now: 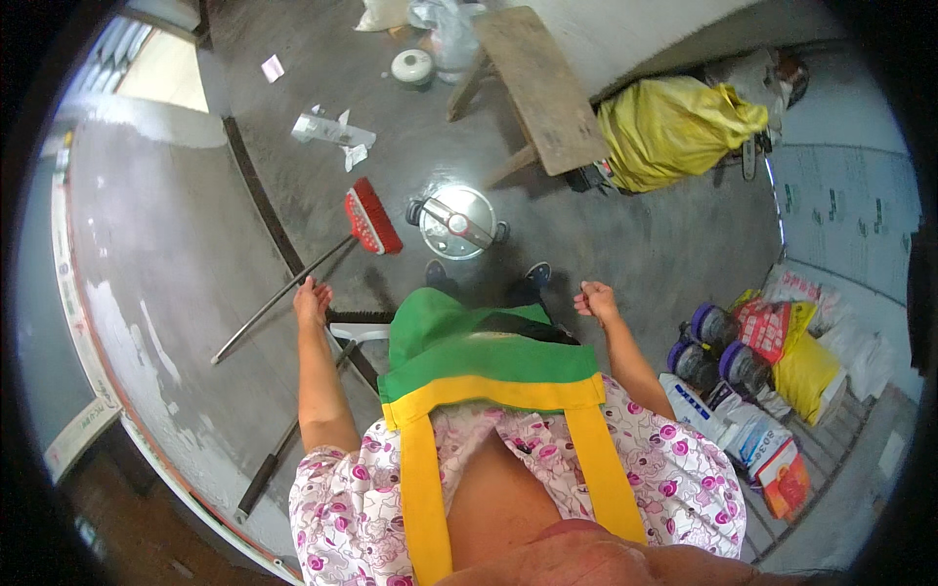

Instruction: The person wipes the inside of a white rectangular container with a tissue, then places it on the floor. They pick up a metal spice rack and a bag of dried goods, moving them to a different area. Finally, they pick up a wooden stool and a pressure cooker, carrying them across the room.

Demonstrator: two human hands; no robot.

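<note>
My left hand [313, 299] hangs at the left with loosely bent fingers and nothing seen in it. Its fingertips overlap the view of a thin handle belonging to a red broom [374, 216]; contact cannot be told. My right hand [596, 302] is half curled at the right, apparently empty, with floor beneath it. Between and beyond my hands, just past my shoes, a lidded metal pressure cooker [458, 222] with black side handles rests on the grey floor. I wear a green apron [491, 366] with yellow straps over a flowered top.
Ahead stand a wooden bench [542, 88], a yellow sack [659, 135] and a round white-lidded container [412, 67]. Torn packaging [333, 133] litters the floor. Purple-lidded jars [714, 326] and bags are at right. A long-handled tool [258, 483] lies lower left.
</note>
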